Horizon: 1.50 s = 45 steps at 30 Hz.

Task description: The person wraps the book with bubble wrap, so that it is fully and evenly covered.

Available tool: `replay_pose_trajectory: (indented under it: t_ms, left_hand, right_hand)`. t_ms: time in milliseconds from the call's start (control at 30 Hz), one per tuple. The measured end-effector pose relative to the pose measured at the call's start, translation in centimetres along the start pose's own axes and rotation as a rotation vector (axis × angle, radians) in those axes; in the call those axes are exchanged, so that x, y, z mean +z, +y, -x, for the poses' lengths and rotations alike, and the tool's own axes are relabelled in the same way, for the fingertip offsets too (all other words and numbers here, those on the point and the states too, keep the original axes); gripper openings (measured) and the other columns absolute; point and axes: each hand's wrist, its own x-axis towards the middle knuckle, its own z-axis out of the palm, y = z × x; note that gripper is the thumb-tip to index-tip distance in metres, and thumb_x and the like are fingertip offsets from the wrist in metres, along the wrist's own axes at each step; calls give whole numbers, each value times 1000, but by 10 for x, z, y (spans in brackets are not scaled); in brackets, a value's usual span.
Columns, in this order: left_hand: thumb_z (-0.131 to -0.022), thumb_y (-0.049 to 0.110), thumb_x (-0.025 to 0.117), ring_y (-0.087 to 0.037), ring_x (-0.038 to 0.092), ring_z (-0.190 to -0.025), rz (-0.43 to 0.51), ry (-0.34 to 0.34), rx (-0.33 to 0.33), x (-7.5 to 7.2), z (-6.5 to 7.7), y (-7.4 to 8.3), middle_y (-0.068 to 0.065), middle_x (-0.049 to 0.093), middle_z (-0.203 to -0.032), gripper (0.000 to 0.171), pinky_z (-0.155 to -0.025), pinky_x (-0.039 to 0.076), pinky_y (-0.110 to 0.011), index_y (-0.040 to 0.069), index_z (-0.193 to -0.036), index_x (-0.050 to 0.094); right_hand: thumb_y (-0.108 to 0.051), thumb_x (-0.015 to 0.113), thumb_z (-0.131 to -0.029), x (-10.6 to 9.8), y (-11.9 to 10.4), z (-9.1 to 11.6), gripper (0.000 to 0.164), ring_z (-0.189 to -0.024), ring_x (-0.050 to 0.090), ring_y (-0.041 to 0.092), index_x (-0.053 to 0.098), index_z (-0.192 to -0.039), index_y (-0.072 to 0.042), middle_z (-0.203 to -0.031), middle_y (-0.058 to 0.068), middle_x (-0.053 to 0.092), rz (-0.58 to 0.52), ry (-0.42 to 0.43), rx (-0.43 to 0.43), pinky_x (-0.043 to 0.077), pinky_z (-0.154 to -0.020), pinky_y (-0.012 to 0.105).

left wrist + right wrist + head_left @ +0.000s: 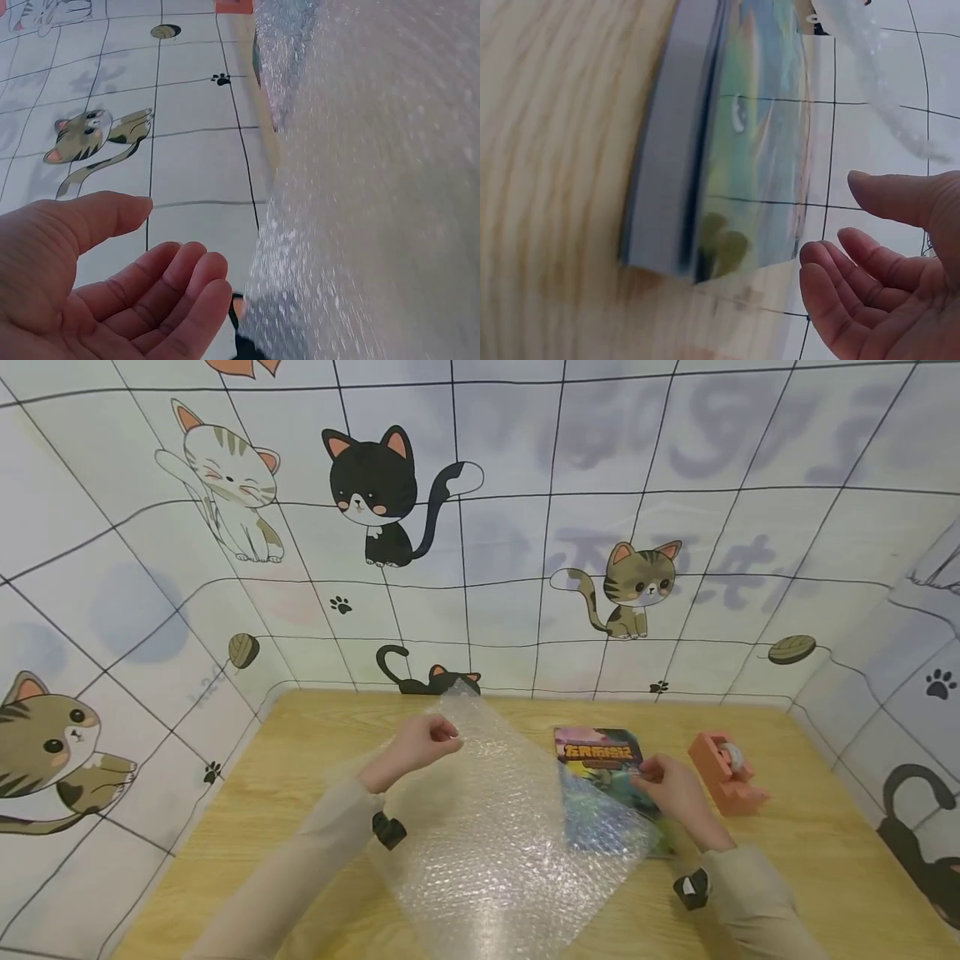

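Note:
A clear sheet of bubble wrap spreads across the middle of the table, one corner raised towards the back wall. Its right part covers the lower left of a thick book with a colourful cover. My left hand hovers over the sheet's left side; in the left wrist view, thumb and loosely bent fingers stand apart with nothing between them. Above the book's right side is my right hand. The right wrist view shows its fingers parted from the thumb, holding nothing, beside the book.
A coral tape dispenser with a roll of tape stands right of the book. The wooden table meets a cat-patterned, gridded cloth at the back and sides. Both wrists wear small black devices.

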Motion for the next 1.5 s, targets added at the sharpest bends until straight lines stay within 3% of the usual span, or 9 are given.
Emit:
replay_pose_trajectory:
  t_ms: [200,500,767,867,933,1000,1100,1200,1500]
  left_hand:
    - [-84,13,68,-15,60,-74,56,-36,17,25,-33,10,-6,66,-82,16,-64,49,-25,0,-93,69]
    - [-85,15,67,-21,61,-89,135,-89,-38,60,-66,17,-11,67,-98,25,-72,52,-27,-2,-102,68]
    - [-84,15,68,-26,60,-97,244,-103,-89,92,-92,24,-15,64,-107,33,-77,52,-30,-5,-110,65]
    - [-84,13,69,-26,62,-92,262,-97,-112,103,-98,27,-17,64,-106,33,-75,53,-30,-7,-109,64]
    - [-82,12,70,-21,62,-83,256,-73,-122,110,-100,31,-15,65,-100,30,-69,52,-27,-8,-105,66]
    - [-82,11,70,-14,52,-63,243,-59,-121,116,-103,34,-10,60,-77,19,-56,46,-22,-8,-84,66]
    - [-80,10,72,-9,27,-48,208,-28,-110,127,-107,36,2,33,-54,40,-45,25,-21,3,-53,43]
    - [-80,9,71,-9,13,-44,193,-23,-119,136,-112,37,4,14,-50,57,-43,15,-23,13,-51,23]
    - [-79,5,67,-10,14,-41,230,5,-236,157,-114,49,4,14,-48,55,-38,20,-24,14,-49,22]
  right_hand:
    - [-12,69,-84,3,6,3,37,-86,58,39,53,-105,14,-94,27,60,-34,-14,67,51,-72,48]
    - [-20,72,-83,3,7,5,47,-88,59,37,53,-108,15,-97,28,60,-74,-42,138,53,-72,44]
    - [-18,71,-84,2,8,6,41,-83,59,34,56,-104,14,-93,26,61,-73,-41,156,52,-69,43]
    - [-18,70,-83,2,9,5,40,-84,59,34,57,-103,14,-93,25,62,-59,-43,170,52,-70,44]
    - [-19,71,-83,2,10,4,42,-84,59,34,57,-103,15,-93,25,61,-45,-52,174,51,-71,45]
    - [-19,71,-83,2,11,3,43,-84,59,35,57,-103,15,-92,25,62,-23,-58,169,51,-72,46]
    - [-19,72,-82,4,11,2,44,-83,59,35,58,-103,16,-91,24,62,-3,-60,151,51,-72,47]
    - [-18,73,-80,5,10,0,43,-81,60,34,58,-101,16,-89,23,63,6,-52,144,51,-71,46]
    - [-16,76,-77,11,13,-2,44,-74,57,27,58,-99,16,-83,20,61,3,-56,202,50,-65,41]
